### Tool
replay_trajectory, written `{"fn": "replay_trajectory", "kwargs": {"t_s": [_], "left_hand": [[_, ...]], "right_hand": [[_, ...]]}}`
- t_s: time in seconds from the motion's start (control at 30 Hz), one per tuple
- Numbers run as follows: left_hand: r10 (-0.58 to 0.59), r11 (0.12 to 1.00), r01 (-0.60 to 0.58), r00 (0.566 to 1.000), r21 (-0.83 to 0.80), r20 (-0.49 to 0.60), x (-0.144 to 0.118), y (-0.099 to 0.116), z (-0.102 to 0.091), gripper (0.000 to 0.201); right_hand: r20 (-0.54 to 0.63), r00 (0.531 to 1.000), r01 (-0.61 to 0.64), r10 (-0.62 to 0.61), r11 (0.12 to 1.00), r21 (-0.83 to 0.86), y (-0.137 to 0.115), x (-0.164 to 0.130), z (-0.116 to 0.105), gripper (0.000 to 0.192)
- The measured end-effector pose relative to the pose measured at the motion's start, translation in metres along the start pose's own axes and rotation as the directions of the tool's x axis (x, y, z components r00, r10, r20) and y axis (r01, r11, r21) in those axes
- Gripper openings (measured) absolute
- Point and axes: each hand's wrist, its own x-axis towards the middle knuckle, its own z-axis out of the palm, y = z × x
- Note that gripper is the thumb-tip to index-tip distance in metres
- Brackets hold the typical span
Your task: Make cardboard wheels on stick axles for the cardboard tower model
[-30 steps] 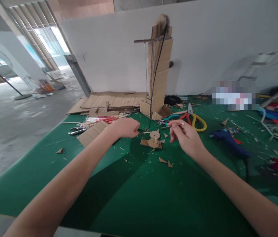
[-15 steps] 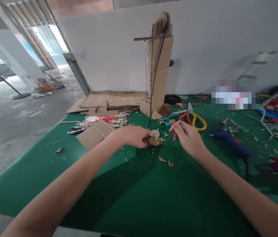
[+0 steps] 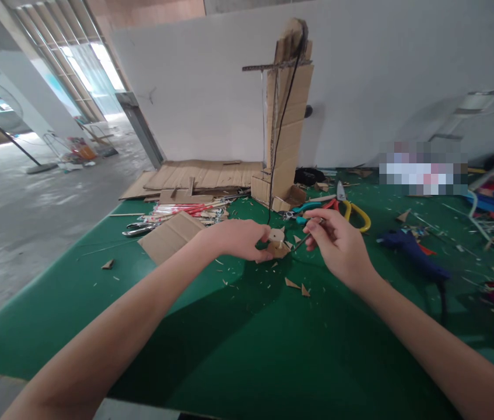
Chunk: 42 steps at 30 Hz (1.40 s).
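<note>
My left hand (image 3: 243,240) reaches over the table with thumb and forefinger apart, beside small cut cardboard pieces. A rounded cardboard piece (image 3: 277,235) with a small hole lies by the fingertips, and another cardboard piece (image 3: 279,250) sits just in front of it, close to the thumb. My right hand (image 3: 332,236) pinches a thin dark rod (image 3: 301,241), its tip slanting down left towards these pieces. What kind of tool it is, I cannot make out. Behind them rises a tall cardboard tower (image 3: 288,128) with a black cable (image 3: 278,137) hanging down its front.
Yellow-handled scissors (image 3: 361,216) and teal-handled pliers (image 3: 306,208) lie behind my right hand. A blue glue gun (image 3: 416,254) rests to the right. At left are a cardboard square (image 3: 170,236), silver scissors (image 3: 135,229) and red-and-white wrapped sticks (image 3: 185,209). Scraps litter the green table (image 3: 247,344).
My left thumb and forefinger have spread apart, and the cardboard piece they held now lies lower. My right hand has brought the rod's tip nearer the pieces.
</note>
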Motion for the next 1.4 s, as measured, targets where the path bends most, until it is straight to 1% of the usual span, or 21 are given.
{"fn": "replay_trajectory", "kwargs": {"t_s": [0.07, 0.17, 0.23, 0.3, 0.37, 0.4, 0.47, 0.57, 0.63, 0.7, 0.77, 0.87, 1.1, 1.23, 1.4], "left_hand": [[0.054, 0.997, -0.058, 0.994, -0.041, -0.094, -0.001, 0.001, -0.002, 0.035], [0.172, 0.977, -0.195, 0.959, -0.086, -0.224, 0.000, 0.003, -0.004, 0.036], [0.231, 0.957, -0.267, 0.937, -0.112, -0.262, 0.002, 0.004, -0.003, 0.037], [0.263, 0.941, -0.309, 0.925, -0.140, -0.275, 0.004, 0.003, -0.001, 0.034], [0.267, 0.933, -0.319, 0.925, -0.170, -0.271, 0.006, 0.002, 0.002, 0.031], [0.262, 0.932, -0.315, 0.928, -0.180, -0.264, 0.007, 0.002, 0.004, 0.031], [0.255, 0.936, -0.302, 0.936, -0.183, -0.243, 0.009, 0.001, 0.007, 0.033], [0.256, 0.946, -0.289, 0.943, -0.146, -0.211, 0.012, 0.001, 0.010, 0.028], [0.260, 0.948, -0.288, 0.947, -0.138, -0.189, 0.012, 0.002, 0.011, 0.026], [0.265, 0.944, -0.292, 0.949, -0.154, -0.173, 0.013, 0.002, 0.011, 0.027], [0.267, 0.940, -0.295, 0.949, -0.170, -0.169, 0.013, 0.002, 0.011, 0.029], [0.266, 0.937, -0.295, 0.949, -0.185, -0.168, 0.014, 0.000, 0.012, 0.029], [0.268, 0.918, -0.306, 0.947, -0.250, -0.176, 0.017, -0.004, 0.016, 0.025], [0.263, 0.915, -0.305, 0.947, -0.263, -0.184, 0.017, -0.004, 0.017, 0.022], [0.271, 0.910, -0.310, 0.947, -0.276, -0.171, 0.018, -0.006, 0.018, 0.026]], "right_hand": [[0.004, 1.000, 0.014, -0.014, 0.999, -0.030, -0.001, -0.002, 0.000, 0.021], [0.003, 0.999, 0.037, -0.037, 0.996, -0.084, -0.001, -0.003, 0.000, 0.021], [-0.002, 0.998, 0.058, -0.058, 0.992, -0.113, -0.001, -0.003, -0.001, 0.022], [-0.012, 0.997, 0.079, -0.082, 0.980, -0.184, -0.001, -0.002, -0.002, 0.023], [-0.007, 0.993, 0.106, -0.114, 0.949, -0.296, -0.002, -0.002, -0.003, 0.025], [0.018, 0.991, 0.132, -0.134, 0.928, -0.348, -0.003, -0.002, -0.004, 0.025], [0.129, 0.977, 0.211, -0.172, 0.889, -0.406, -0.003, -0.002, -0.004, 0.025], [0.330, 0.922, 0.338, -0.204, 0.840, -0.425, -0.001, -0.003, -0.003, 0.027], [0.416, 0.888, 0.385, -0.194, 0.808, -0.446, 0.001, -0.004, -0.002, 0.030], [0.468, 0.868, 0.407, -0.166, 0.779, -0.478, 0.003, -0.004, -0.001, 0.034], [0.489, 0.862, 0.408, -0.134, 0.754, -0.514, 0.005, -0.005, -0.001, 0.036], [0.487, 0.866, 0.404, -0.116, 0.737, -0.542, 0.005, -0.004, -0.001, 0.036], [0.486, 0.862, 0.438, -0.146, 0.698, -0.567, 0.008, -0.002, -0.002, 0.037], [0.477, 0.867, 0.434, -0.143, 0.687, -0.582, 0.009, -0.003, -0.003, 0.038], [0.488, 0.861, 0.442, -0.142, 0.683, -0.582, 0.009, -0.003, -0.003, 0.037]]}}
